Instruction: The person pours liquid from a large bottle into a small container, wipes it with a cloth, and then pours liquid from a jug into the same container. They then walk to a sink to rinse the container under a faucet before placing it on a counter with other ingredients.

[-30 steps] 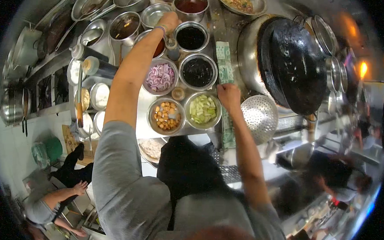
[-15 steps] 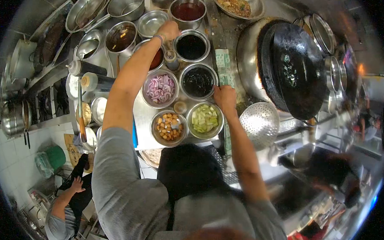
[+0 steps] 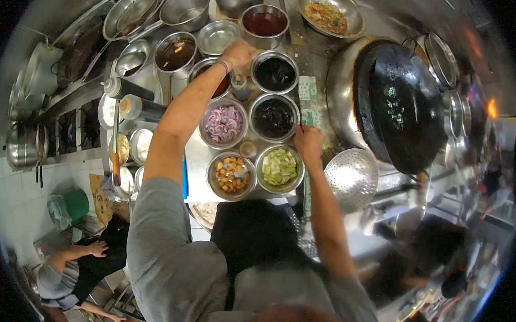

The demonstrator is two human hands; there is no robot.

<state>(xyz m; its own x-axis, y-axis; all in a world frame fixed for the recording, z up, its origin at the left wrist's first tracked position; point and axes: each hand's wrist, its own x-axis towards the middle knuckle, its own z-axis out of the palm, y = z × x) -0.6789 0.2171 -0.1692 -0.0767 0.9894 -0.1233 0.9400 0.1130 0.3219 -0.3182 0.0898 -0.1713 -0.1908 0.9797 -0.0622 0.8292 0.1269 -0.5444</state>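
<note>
My left hand (image 3: pixel 238 55), a band at its wrist, is closed at the upper left rim of a steel bowl of dark liquid (image 3: pixel 275 72). Its fingertips are partly hidden. Just below stands a second bowl of dark liquid (image 3: pixel 274 117), and my right hand (image 3: pixel 309 143) pinches its right rim. A small capped bottle (image 3: pixel 240 87) is under my left wrist, beside a bowl of reddish sauce (image 3: pixel 220 87). Nearer me are bowls of sliced red onion (image 3: pixel 224 124), chopped pale green vegetable (image 3: pixel 279 167) and browned cubes (image 3: pixel 232 176).
A large blackened wok (image 3: pixel 395 106) stands to the right, with a perforated strainer (image 3: pixel 351 179) below it. Squeeze bottles (image 3: pixel 139 108) lie on the left. At the back are a bowl of red liquid (image 3: pixel 265 24) and a pan of food (image 3: pixel 327 15). Another person (image 3: pixel 86 268) is at lower left.
The view has shifted, so most things appear lower and further right. My left hand and the upper dark bowl have moved slightly right. My right hand stays at the lower bowl's rim.
</note>
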